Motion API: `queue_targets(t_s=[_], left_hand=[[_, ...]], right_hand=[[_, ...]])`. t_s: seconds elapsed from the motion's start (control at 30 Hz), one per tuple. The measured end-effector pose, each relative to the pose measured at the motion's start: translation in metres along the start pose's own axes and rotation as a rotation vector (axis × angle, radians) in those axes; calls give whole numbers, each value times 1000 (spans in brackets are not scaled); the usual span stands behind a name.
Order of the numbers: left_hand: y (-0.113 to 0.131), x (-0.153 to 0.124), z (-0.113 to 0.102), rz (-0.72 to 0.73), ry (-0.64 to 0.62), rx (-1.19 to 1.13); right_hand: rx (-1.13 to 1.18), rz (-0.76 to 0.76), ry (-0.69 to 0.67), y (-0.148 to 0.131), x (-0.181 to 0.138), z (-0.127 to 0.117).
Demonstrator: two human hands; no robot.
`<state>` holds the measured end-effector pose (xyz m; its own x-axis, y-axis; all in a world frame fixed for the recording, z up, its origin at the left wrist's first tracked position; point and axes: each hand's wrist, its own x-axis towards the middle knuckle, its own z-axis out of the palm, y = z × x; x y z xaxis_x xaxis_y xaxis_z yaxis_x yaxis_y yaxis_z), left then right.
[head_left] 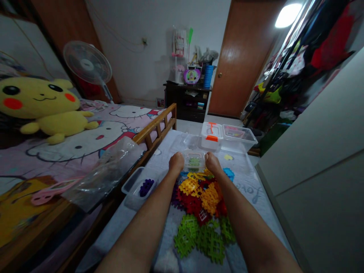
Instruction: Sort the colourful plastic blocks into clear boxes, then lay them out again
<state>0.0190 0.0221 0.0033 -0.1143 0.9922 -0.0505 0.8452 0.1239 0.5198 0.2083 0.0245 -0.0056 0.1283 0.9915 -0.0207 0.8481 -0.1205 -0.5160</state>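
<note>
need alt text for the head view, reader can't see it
A person's left hand and right hand hold a clear container, green showing through it, beyond colourful plastic pieces heaped on a pale sheet. A yellow plush toy is at left.

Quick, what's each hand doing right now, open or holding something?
Left hand: closed, holding the left end of the clear container.
Right hand: closed, holding the same container's right end.

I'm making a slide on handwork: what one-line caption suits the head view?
Left hand and right hand hold a clear container beyond a pile of colourful plastic pieces.
</note>
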Motion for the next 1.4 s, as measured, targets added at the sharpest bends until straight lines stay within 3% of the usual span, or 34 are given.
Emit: queue_targets(t_s=[0.33,0.5,0.57,0.67,0.73,0.87,1.07,1.27,1.4], left_hand=[[-18,9,13,-64,26,-305],[-25,7,24,-81,55,-533],[-27,1,26,-72,58,-629],[-30,-11,29,-26,7,-772],[-34,-19,31,30,-111,-937],[-40,-23,34,88,-296,-1128],[-33,-22,26,146,-308,-1097],[-15,-34,5,199,-275,-1160],[-4,-45,-11,305,-305,-1216]], right_hand=[[66,11,-16,9,-1,-4],[20,88,121,5,-1,-13],[7,-7,165,-5,-1,-17],[-43,-331,30,-23,-4,-18],[-107,-440,-127,-32,-7,-18],[-209,-402,-294,-34,-5,-16],[-111,-506,-281,-24,4,-22],[58,-461,-288,-23,-6,-48],[321,-433,-340,-22,-21,-62]])
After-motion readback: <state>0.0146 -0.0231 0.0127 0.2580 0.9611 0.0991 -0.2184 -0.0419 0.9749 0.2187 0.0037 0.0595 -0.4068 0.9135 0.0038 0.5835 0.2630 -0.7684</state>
